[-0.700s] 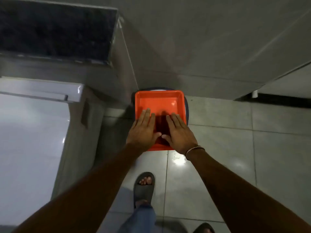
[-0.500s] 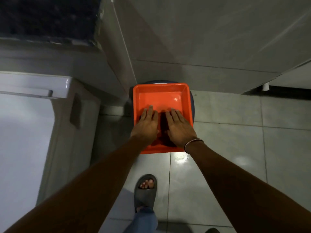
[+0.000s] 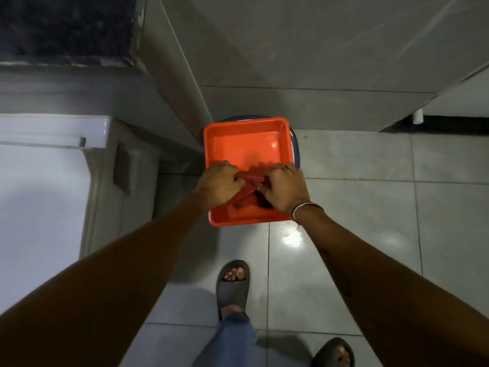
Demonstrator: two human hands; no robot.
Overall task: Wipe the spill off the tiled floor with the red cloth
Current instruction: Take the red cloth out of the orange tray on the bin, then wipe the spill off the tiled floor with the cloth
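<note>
We stand on a grey tiled floor with dark grout lines, grey wall panels beyond the grip. A white appliance sits to the left of the grip. Directly beneath it lies an orange square basin. Our left hand and right hand are both clenched around the red cloth, bunched between them over the basin. Just behind the grip, a small glossy patch, possibly the spill, shines on the floor.
</note>
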